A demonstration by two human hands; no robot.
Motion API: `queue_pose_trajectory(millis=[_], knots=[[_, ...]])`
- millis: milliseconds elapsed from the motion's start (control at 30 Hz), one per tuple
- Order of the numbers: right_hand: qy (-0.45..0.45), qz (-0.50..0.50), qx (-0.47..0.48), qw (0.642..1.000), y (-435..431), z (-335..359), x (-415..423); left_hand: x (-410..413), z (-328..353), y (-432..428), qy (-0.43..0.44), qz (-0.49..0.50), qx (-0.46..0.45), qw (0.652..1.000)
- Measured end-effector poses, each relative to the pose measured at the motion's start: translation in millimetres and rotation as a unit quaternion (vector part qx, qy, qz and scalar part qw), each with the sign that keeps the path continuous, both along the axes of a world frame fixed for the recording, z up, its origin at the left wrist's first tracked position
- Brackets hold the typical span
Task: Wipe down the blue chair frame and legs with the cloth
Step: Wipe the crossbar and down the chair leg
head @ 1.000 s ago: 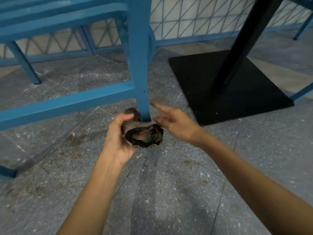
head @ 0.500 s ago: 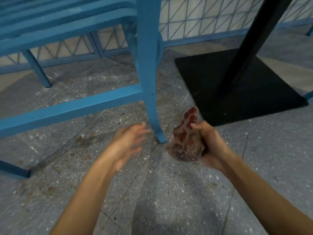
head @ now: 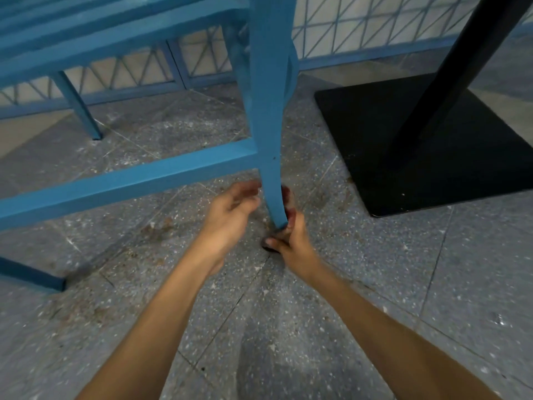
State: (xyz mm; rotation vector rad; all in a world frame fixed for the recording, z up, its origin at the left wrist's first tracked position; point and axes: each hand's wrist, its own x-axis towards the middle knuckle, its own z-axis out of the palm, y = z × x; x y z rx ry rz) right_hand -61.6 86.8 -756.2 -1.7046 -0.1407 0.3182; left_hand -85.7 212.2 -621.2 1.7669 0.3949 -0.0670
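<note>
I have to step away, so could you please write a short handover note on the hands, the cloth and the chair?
Right hand: gripping the cloth, pressed round the foot of the blue chair's front leg.
Left hand: open, empty, just left of that leg.
Done: cannot tell from this view.
Left, as a guess: finish this leg, then the crossbar, the other legs and the frame above.

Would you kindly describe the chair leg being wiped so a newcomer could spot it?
Start at the black table base. Just left stands the blue chair leg, tapering to the floor. Unlike the other legs, both hands flank its foot, the right hand pressing a cloth against it.
</note>
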Motion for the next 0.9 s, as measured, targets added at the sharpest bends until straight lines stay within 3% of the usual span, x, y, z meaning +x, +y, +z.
queue_pose_trajectory(millis=[67, 167, 300, 433, 533, 767, 900], knots=[[0.033, -0.006, -0.052, 0.998, -2.8, -15.1, 3.9, 3.0, -0.7, -5.6, -0.022, -0.017, 0.02, 0.999], [0.066, -0.014, -0.025, 0.997, 0.6, -2.4, 8.1, 5.6, 1.1, -7.2, -0.041, -0.036, 0.053, 0.997], [-0.011, 0.02, 0.096, 0.995, 5.7, 55.4, 6.0, 4.8, 4.8, -5.2, -0.075, -0.055, 0.109, 0.99], [-0.155, -0.038, 0.088, 0.983, 13.1, 82.6, -0.5, 1.8, 9.2, -5.4, -0.053, -0.038, 0.013, 0.998], [-0.188, -0.049, 0.045, 0.98, 13.8, 55.5, -0.5, 1.9, 12.8, -3.3, -0.05, -0.048, 0.019, 0.997], [-0.172, -0.037, -0.075, 0.982, 11.6, -5.4, 5.7, 3.6, 13.8, 1.7, -0.011, -0.074, 0.076, 0.994], [-0.058, 0.014, -0.116, 0.992, -11.3, -23.3, 7.9, 0.2, 18.0, 0.1, -0.009, -0.075, 0.061, 0.995]])
